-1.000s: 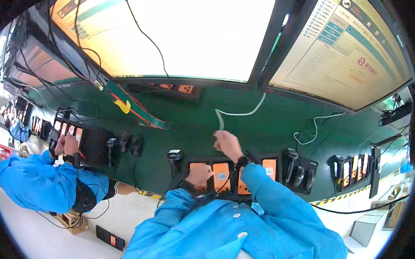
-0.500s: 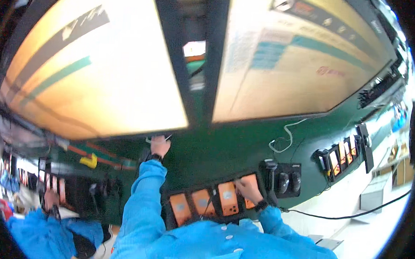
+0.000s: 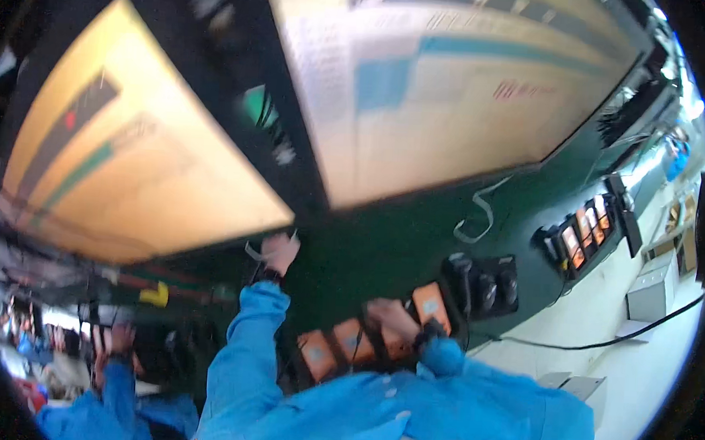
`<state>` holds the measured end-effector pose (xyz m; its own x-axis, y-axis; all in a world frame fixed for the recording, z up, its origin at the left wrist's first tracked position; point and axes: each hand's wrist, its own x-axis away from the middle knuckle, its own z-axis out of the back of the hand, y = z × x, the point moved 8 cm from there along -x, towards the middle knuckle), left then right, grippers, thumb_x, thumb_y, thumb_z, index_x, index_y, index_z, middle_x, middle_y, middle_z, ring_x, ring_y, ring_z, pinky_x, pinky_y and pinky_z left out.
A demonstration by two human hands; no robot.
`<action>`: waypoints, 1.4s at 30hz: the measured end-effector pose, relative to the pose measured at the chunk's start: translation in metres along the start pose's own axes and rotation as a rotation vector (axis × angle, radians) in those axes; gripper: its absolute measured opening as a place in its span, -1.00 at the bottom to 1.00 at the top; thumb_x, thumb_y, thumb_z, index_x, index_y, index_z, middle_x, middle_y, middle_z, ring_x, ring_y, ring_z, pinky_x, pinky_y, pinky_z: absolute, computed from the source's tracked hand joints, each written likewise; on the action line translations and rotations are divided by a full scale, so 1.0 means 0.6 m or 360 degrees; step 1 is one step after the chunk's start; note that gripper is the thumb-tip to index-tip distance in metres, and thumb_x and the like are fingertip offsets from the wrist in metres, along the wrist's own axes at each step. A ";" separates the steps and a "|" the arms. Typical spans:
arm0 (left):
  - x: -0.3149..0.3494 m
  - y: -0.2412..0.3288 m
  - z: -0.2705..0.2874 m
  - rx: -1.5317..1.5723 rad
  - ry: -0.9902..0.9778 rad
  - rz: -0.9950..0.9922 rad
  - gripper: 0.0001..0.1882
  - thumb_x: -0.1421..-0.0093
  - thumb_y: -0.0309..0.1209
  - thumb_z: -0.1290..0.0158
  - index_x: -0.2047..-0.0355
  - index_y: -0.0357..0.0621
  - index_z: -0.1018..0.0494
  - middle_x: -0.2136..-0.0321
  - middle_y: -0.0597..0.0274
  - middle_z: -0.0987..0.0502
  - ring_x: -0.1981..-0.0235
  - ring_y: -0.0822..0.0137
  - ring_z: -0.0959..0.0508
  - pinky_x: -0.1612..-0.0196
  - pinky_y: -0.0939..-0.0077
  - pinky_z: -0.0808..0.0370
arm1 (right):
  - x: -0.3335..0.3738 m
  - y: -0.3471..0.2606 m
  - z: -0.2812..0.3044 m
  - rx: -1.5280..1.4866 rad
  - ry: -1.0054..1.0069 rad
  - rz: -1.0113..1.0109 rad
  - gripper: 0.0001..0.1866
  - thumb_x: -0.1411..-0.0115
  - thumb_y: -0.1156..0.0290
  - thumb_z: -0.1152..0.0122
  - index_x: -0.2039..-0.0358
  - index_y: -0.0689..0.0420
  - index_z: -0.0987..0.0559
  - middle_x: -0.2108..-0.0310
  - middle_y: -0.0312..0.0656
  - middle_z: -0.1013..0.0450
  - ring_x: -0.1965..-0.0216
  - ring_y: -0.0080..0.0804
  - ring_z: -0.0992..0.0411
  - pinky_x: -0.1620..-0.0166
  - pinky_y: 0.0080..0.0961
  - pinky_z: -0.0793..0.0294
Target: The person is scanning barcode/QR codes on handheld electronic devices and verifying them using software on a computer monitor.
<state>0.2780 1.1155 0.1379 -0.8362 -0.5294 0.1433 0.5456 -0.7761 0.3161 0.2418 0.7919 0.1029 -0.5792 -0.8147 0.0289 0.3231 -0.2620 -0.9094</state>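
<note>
Several orange phones lie in a row in a dark holder in front of me, among them a left one (image 3: 315, 355), a second one (image 3: 352, 339) and a right one (image 3: 430, 305). My right hand (image 3: 395, 319) is over the upper part of the third phone (image 3: 397, 348) and hides much of it; its fingers are smeared by motion. At the lower edge of the left monitor (image 3: 132, 161) is my left hand (image 3: 280, 252), its fingers curled. Thin white ends, such as a white strip (image 3: 253, 252), show on either side of it; what lies inside the fingers is hidden.
A right monitor (image 3: 444, 137) stands beside the left one. On the dark green bench lie a white cable (image 3: 480, 215) and black handheld devices (image 3: 485, 283). Farther right is a second row of lit phones (image 3: 583, 232). A co-worker's hand (image 3: 120, 339) works at the left, near a yellow piece (image 3: 155, 293).
My right hand has moved left, from the gap beside the rightmost phone to over the third one. My left hand stays by the monitor's edge. The whole view has tilted.
</note>
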 end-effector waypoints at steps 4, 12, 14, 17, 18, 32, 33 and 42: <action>0.172 0.108 0.095 0.0406 0.0525 -0.0420 -0.74 0.00 -0.33 -0.09 0.41 -0.29 -0.42 0.36 -0.11 -0.47 0.24 -0.13 -0.45 0.19 0.10 -0.39 | -0.129 -0.060 -0.049 -0.2257 -0.0094 -0.0881 -0.60 -0.29 0.10 0.02 0.02 0.13 -0.39 0.08 -0.19 -0.42 0.05 -0.31 -0.38 0.01 -0.27 -0.40; 0.375 0.180 0.105 0.0775 0.0434 -0.0752 -0.85 -0.09 -0.41 -0.07 0.43 -0.26 -0.44 0.42 0.03 -0.47 0.24 0.02 -0.45 0.17 0.26 -0.39 | -0.073 -0.046 -0.017 -0.2153 0.0186 -0.0784 -0.85 -0.14 0.33 -0.07 0.35 0.11 -0.51 0.38 -0.25 -0.52 0.36 -0.43 -0.48 0.30 -0.48 -0.48; 0.410 0.136 0.143 0.0805 0.0665 -0.0634 -0.83 -0.14 -0.39 -0.03 0.40 -0.26 -0.50 0.40 0.03 -0.53 0.26 0.05 -0.50 0.18 0.30 -0.41 | -0.008 -0.038 0.021 -0.2264 0.0213 -0.0803 -0.82 -0.10 0.35 -0.08 0.32 0.14 -0.52 0.36 -0.24 -0.53 0.33 -0.38 -0.48 0.20 -0.39 -0.47; 0.425 0.012 0.162 0.0705 0.0884 -0.0314 -0.84 -0.17 -0.42 0.01 0.40 -0.27 -0.49 0.39 -0.07 -0.52 0.32 -0.07 -0.51 0.26 0.19 -0.44 | 0.084 -0.032 0.129 -0.2227 0.0508 -0.0761 -0.78 -0.05 0.33 -0.08 0.32 0.17 -0.52 0.36 -0.19 -0.52 0.35 -0.31 -0.50 0.19 -0.36 -0.51; 0.432 -0.013 0.172 0.0614 0.0859 -0.0217 -0.83 -0.16 -0.42 0.01 0.40 -0.30 -0.48 0.41 -0.08 -0.52 0.32 -0.09 -0.51 0.26 0.20 -0.44 | 0.120 0.012 0.159 -0.2151 0.0600 -0.0782 -0.76 -0.01 0.32 -0.09 0.33 0.16 -0.52 0.37 -0.19 -0.52 0.35 -0.32 -0.50 0.20 -0.38 -0.52; 0.506 -0.138 -0.128 0.0619 -0.0210 0.0638 -0.43 -0.27 -0.01 0.17 0.07 -0.37 -0.33 0.16 -0.43 -0.41 0.05 -0.28 -0.38 0.02 0.11 -0.34 | 0.290 0.142 0.250 -0.1867 0.0499 -0.0866 -0.56 0.16 0.37 -0.05 0.18 0.21 -0.49 0.34 -0.22 -0.48 0.33 -0.36 -0.46 0.21 -0.49 -0.48; 0.525 -0.139 -0.137 0.0616 -0.0231 0.0646 -0.43 -0.27 -0.01 0.17 0.07 -0.37 -0.33 0.16 -0.43 -0.41 0.05 -0.28 -0.38 0.02 0.11 -0.34 | 0.265 0.098 0.246 -0.1743 0.0368 -0.0904 -0.56 0.16 0.39 -0.06 0.18 0.21 -0.49 0.35 -0.23 -0.48 0.34 -0.39 -0.46 0.22 -0.52 -0.48; 0.561 -0.090 -0.121 -0.0201 0.0335 0.0448 -0.63 -0.24 -0.22 0.12 0.14 -0.31 -0.33 0.39 -0.17 -0.53 0.31 -0.14 -0.53 0.21 0.01 -0.39 | 0.185 0.156 0.260 0.0069 0.0496 -0.0453 -0.44 -0.16 0.43 -0.05 -0.18 0.26 -0.24 -0.05 0.08 -0.33 -0.12 -0.22 -0.27 -0.15 -0.46 -0.21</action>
<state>-0.0289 0.9543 0.1012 -0.6297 -0.7768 0.0079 0.7661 -0.6193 0.1720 0.3244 0.5964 0.0860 -0.8463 -0.5131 0.1432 0.1451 -0.4807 -0.8648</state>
